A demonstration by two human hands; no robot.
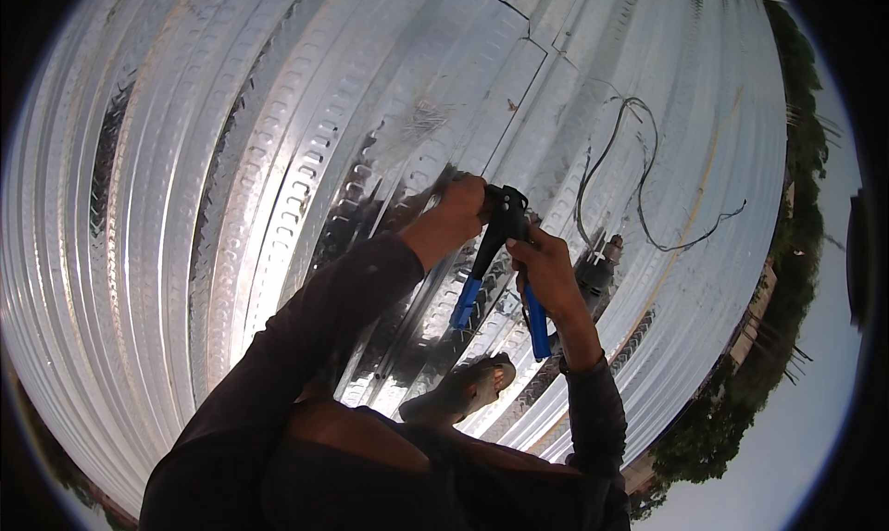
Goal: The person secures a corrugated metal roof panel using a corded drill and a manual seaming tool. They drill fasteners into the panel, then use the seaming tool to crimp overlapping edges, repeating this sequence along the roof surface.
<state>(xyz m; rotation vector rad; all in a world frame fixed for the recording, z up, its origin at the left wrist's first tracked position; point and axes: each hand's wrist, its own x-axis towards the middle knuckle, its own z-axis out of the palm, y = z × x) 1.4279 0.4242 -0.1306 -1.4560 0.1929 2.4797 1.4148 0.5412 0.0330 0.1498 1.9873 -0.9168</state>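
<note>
A hand riveter (506, 224) with a black head and two spread, blue-sleeved handles is in front of me. My right hand (548, 270) is wrapped round its right handle near the head, and the left handle hangs free. Curled closed, my left hand (460, 207) is right beside the riveter's head. Its fingertips are turned away, so whatever they pinch is hidden. Beneath both hands lies ribbed, shiny metal sheeting (370, 114). Just beyond my left hand, a small scatter of thin metal pins (426, 116), perhaps rivets, rests on the sheet.
A dark power drill (595, 270) lies right of my right hand. A loose black cable (656, 147) loops beyond it. My sandalled foot (477, 383) stands on the sheeting below the riveter. Trees (713, 429) show past the sheeting's right edge.
</note>
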